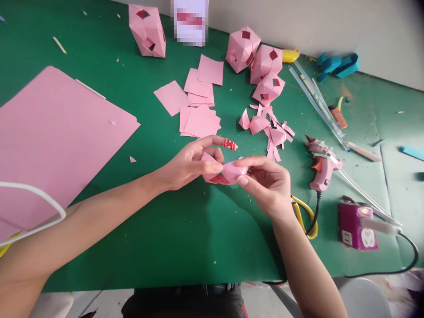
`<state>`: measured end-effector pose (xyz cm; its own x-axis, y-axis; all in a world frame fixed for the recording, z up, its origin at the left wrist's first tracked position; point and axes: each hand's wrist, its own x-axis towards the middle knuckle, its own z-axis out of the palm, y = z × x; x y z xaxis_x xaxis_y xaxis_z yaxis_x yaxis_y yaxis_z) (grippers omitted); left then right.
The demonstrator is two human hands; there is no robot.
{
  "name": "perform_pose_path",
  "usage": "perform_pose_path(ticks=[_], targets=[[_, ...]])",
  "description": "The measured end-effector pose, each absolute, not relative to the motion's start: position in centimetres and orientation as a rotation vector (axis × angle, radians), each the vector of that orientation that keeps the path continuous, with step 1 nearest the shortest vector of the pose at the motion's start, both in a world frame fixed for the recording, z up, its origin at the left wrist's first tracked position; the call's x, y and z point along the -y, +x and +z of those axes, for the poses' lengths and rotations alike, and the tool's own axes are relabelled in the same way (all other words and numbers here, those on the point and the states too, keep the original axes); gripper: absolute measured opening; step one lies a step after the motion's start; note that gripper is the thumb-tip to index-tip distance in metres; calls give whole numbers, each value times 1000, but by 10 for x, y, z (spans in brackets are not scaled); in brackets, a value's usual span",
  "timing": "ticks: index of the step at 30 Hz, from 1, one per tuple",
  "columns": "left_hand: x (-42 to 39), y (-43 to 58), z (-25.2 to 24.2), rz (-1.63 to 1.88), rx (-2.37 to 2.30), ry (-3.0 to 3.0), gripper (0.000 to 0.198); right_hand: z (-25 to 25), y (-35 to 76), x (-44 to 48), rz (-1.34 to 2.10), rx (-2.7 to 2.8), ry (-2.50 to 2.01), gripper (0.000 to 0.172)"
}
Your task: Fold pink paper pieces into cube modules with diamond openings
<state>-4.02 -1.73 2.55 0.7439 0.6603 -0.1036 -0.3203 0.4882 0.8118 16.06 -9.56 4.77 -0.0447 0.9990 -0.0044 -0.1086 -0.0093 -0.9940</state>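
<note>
In the head view, the person is working on a small pink paper piece (pixel 232 171). It is sitting in both hands, to the left of the pink glue gun (pixel 323 165). The person seems to be shaping its sides and pressing them together. I am guessing the next move is calling for soft, steady fingers, so the thin walls are not getting squashed.

The left hand (pixel 192 161) is pinching the left end, the end farther from the glue gun. Its thumb is pressing on the paper, and a bent finger is hooking behind. The pointing finger, wearing a red wrap (pixel 230 144), is sticking out past the paper, well apart from the thumb.

The right hand (pixel 270 179) is holding the end nearer the glue gun. Its thumb and pointing finger are pinching, with only paper between them. I cannot tell if its other fingers are touching anything.

Loose pink strips (pixel 276 134) are lying left of the glue gun, and flat pink squares (pixel 201 123) are lying farther left of it.
</note>
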Motion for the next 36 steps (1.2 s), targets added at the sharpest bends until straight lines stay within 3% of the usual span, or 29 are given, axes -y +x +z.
perform_pose_path(ticks=[5,17,36], targets=[[17,-39,22,749,-484,863,34,44,161,96,1145,1131,-1164,20],[20,-33,27,805,-520,814,12,44,158,94,1192,1123,-1230,18],[20,-37,26,738,-419,821,19,42,163,93,1294,1136,-1204,23]])
